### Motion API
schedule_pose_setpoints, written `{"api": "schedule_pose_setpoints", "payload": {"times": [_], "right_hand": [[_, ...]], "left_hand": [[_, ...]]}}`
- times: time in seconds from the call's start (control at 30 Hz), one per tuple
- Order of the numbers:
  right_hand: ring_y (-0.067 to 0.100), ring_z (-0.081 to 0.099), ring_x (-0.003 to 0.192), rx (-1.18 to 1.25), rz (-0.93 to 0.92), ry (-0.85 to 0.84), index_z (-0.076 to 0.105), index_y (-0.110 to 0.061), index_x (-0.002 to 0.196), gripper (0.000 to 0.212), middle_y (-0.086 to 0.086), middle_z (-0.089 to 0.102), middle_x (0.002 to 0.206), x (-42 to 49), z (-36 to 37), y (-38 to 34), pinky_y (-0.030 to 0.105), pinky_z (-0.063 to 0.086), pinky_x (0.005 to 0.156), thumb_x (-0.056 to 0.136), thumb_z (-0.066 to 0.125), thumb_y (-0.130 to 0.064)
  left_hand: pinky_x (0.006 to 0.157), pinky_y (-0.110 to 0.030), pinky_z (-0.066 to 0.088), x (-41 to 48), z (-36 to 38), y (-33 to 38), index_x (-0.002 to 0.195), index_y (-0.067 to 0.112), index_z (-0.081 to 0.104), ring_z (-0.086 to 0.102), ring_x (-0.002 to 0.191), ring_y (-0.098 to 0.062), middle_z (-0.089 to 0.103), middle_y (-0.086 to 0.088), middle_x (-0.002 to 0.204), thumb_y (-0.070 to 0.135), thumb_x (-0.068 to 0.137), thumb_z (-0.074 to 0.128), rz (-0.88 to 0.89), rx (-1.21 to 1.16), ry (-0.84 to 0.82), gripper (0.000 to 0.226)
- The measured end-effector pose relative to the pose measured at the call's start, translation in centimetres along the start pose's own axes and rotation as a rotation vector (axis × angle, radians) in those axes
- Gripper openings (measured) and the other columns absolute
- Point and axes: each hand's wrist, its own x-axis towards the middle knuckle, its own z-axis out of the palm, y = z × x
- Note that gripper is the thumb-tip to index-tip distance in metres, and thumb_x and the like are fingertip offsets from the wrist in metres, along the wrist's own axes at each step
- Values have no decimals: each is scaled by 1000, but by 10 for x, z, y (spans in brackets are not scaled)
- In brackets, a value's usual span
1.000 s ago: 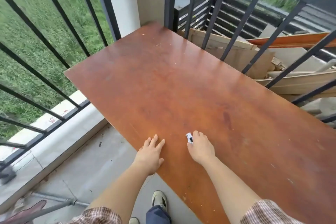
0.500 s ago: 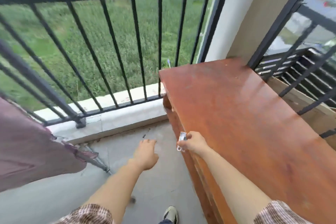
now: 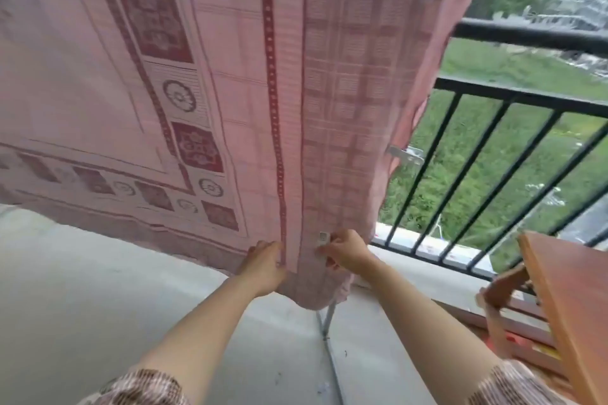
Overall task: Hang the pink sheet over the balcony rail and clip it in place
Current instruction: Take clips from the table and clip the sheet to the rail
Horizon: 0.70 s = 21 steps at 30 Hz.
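A: Where did we have the sheet (image 3: 230, 92)?
B: It hung spread out in front of us. It was draped from the top of our view down towards the floor (image 3: 98, 306), and its right edge crossed the rail (image 3: 533, 38).
A: And our fingers?
B: Our left hand (image 3: 263, 268) was curled on the bottom hem, gripping the cloth. Just beside it, our right hand (image 3: 347, 253) pinched a white clip (image 3: 323, 239) and held it against the sheet, a little above the hem.
A: Was it biting the cloth?
B: We could not tell; it was blurred there.
A: What else?
B: A second clip (image 3: 405, 155) sat higher up on the sheet's right edge. A pole (image 3: 329, 316) showed under the hem, and a table (image 3: 579, 306) stood to the right.
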Motion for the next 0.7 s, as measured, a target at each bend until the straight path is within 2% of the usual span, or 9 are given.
{"api": "schedule_pose_setpoints", "payload": {"times": [0.1, 0.2, 0.27, 0.4, 0.47, 0.57, 0.7], "right_hand": [[21, 62, 61, -62, -119, -88, 63, -13, 69, 11, 6, 65, 63, 20, 59, -71, 39, 57, 67, 71, 73, -15], [16, 57, 53, -56, -238, -190, 59, -7, 71, 14, 11, 63, 65, 35, 121, -147, 30, 50, 56, 74, 72, -5], [21, 59, 58, -81, -313, -243, 62, 0, 77, 16, 17, 64, 70, 46, 164, -192, 35, 52, 60, 73, 75, -8], [26, 62, 68, -134, -413, -372, 65, 10, 92, 36, 28, 69, 90, 72, 242, -274, 43, 55, 67, 71, 79, -16], [24, 61, 68, -135, -475, -430, 66, 10, 88, 29, 28, 69, 92, 81, 279, -316, 44, 56, 70, 72, 78, -12], [23, 61, 65, -168, -583, -500, 63, -3, 72, 15, 23, 69, 80, 92, 332, -379, 40, 55, 69, 74, 77, -10], [25, 63, 63, -158, -655, -561, 55, -8, 69, 24, 20, 68, 73, 121, 404, -461, 41, 55, 66, 70, 79, -9]], "left_hand": [[102, -32, 36, -7, -60, -67, 137, 16, 42, 39, 129, -30, 42, -13, 139, 24, 91, 53, -99, -65, 110, 49], [98, -31, 39, -21, -121, -135, 138, 14, 41, 43, 127, -30, 45, -12, 139, 22, 91, 52, -195, -130, 220, 49], [97, -32, 43, -32, -157, -179, 135, 13, 46, 49, 123, -30, 51, -11, 136, 23, 91, 52, -251, -147, 298, 46], [97, -34, 43, -49, -218, -254, 126, 14, 55, 51, 118, -32, 54, -14, 129, 18, 89, 50, -384, -171, 428, 37], [95, -32, 41, -54, -245, -290, 126, 16, 55, 50, 118, -30, 52, -13, 128, 18, 90, 50, -442, -191, 486, 36], [94, -31, 39, -53, -286, -349, 130, 17, 51, 48, 120, -27, 46, -11, 132, 23, 91, 50, -525, -223, 541, 40], [95, -28, 38, -40, -360, -420, 131, 16, 52, 48, 123, -26, 47, -11, 135, 20, 90, 51, -560, -230, 614, 41]]}}
